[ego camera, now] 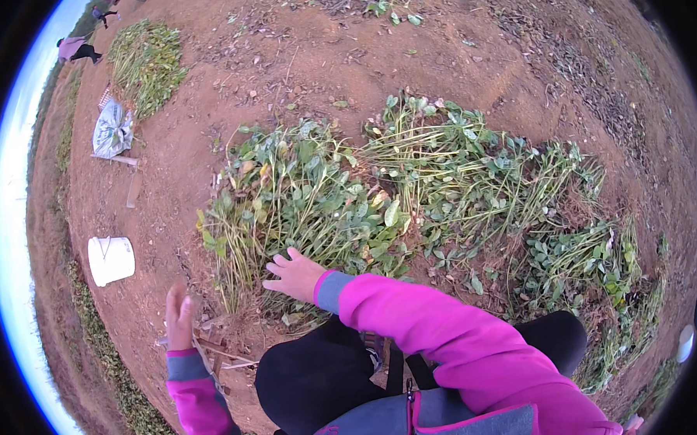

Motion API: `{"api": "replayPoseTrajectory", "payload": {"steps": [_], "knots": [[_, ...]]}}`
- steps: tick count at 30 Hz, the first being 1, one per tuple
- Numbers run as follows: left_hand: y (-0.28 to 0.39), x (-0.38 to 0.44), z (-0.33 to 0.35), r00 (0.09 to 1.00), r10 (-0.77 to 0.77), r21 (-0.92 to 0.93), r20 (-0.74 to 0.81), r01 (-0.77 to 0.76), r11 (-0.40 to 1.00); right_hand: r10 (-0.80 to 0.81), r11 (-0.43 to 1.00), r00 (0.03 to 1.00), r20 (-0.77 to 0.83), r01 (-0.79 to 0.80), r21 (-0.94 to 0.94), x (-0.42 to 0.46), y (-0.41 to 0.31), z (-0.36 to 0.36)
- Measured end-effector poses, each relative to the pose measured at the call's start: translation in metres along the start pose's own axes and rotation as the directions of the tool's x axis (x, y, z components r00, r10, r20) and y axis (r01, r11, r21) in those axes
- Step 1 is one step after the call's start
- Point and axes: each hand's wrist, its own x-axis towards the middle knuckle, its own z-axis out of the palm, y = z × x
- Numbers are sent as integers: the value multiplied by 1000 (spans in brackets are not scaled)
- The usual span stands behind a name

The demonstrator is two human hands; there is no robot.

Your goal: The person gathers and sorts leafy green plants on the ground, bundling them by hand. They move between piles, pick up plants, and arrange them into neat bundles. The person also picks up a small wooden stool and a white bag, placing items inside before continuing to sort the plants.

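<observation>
Cut leafy plants with long green stems, which look like peanut plants, lie in a wide heap (301, 202) on the reddish soil before me. My right hand (294, 275) is over the near edge of this heap with its fingers spread, holding nothing. To the left, my left hand (179, 317) is raised with palm turned inward and thumb apart from the fingers, also empty. Beneath and beside it is a wooden frame (217, 357), partly hidden by my left sleeve and knee. Whether my right fingertips touch the stems is unclear.
A white bucket (111, 261) stands at the left. Beyond it are a tied whitish sack (112, 130), a wooden piece (123, 160) and another plant heap (149, 66). A person in a pink top (71, 49) bends far off at upper left. More plants (583, 259) lie to the right.
</observation>
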Motion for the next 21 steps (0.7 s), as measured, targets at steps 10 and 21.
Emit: {"api": "replayPoseTrajectory", "payload": {"steps": [10, 21], "knots": [[38, 51, 236, 961, 133, 783, 241, -273, 558, 523, 837, 759, -387, -543, 65, -107, 141, -38], [28, 54, 257, 938, -6, 818, 346, -299, 491, 838, 470, 546, -8, -729, -497, -147, 235, -42]]}}
